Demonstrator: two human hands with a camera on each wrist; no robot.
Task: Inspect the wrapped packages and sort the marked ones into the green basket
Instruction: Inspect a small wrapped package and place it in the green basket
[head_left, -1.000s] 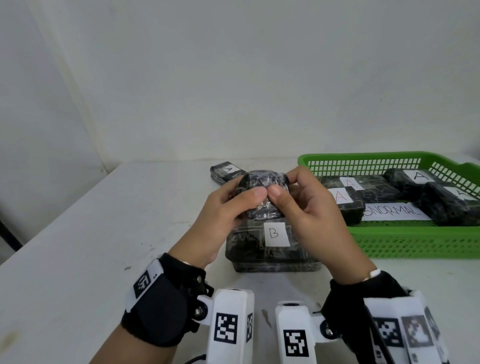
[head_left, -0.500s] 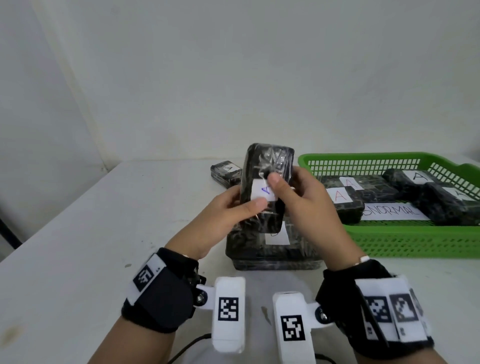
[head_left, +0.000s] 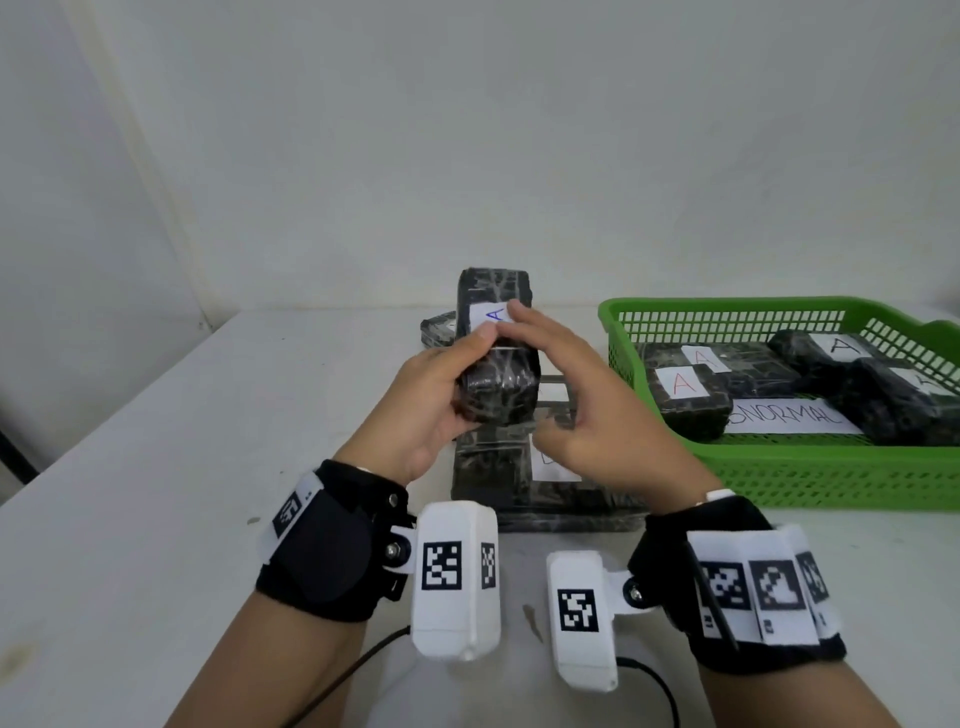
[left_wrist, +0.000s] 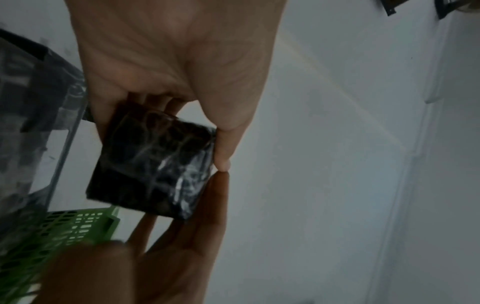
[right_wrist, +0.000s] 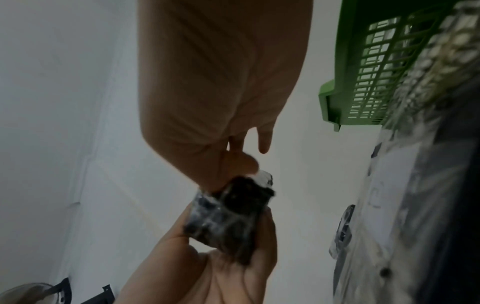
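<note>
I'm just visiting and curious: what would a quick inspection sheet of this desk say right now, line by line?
Surface: white table, a few small stains.
Job's things: held package upright, label A; green basket holds several A-labelled packages and a paper sheet; larger package under the hands; another package behind.
Clutter: nothing seen.
Hands: left hand grips the held package; right hand open, fingertips at the label.
Cables: black cables by the wrist cameras.
Surroundings: plain white walls.

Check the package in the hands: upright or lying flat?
Upright. The held package stands on end above the table, its A label facing the camera, gripped low by the left hand.
</note>
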